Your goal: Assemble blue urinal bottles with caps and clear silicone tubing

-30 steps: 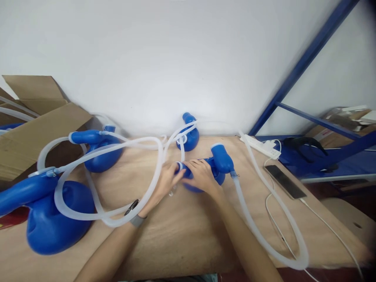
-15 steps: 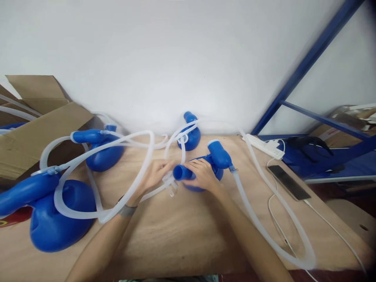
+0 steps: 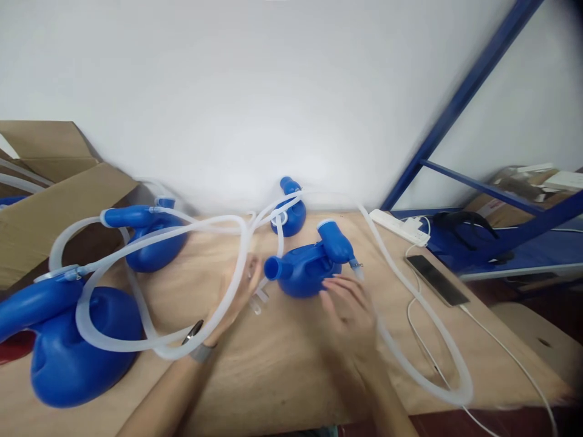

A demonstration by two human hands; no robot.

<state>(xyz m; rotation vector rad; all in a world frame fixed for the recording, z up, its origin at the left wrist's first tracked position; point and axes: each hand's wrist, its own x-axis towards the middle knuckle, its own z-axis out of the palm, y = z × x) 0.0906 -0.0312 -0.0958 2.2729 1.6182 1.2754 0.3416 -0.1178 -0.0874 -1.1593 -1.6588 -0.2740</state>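
Observation:
A small blue plastic bottle (image 3: 306, 267) with an open spout lies on the wooden table (image 3: 282, 358). A translucent white tube (image 3: 410, 340) runs from its right end in a long loop to the table's front edge. My right hand (image 3: 350, 312) hovers just below the bottle, blurred, fingers spread, holding nothing. My left hand (image 3: 237, 297) sits left of the spout, closed around another translucent tube (image 3: 228, 291) with a small white clip (image 3: 257, 300) at its end. A grey band is on my left wrist.
A large blue bottle (image 3: 68, 346) lies at the near left, a second (image 3: 152, 243) behind it, a third (image 3: 289, 212) by the wall, all tangled in tubes. A cardboard box (image 3: 50, 194) stands at left. A power strip (image 3: 396, 226), phone (image 3: 435, 279) and cable lie right, beside blue shelving.
My right hand has let go of the small blue bottle and drawn back toward me. My left hand has pulled the tube end away from the bottle's spout, which now stands open.

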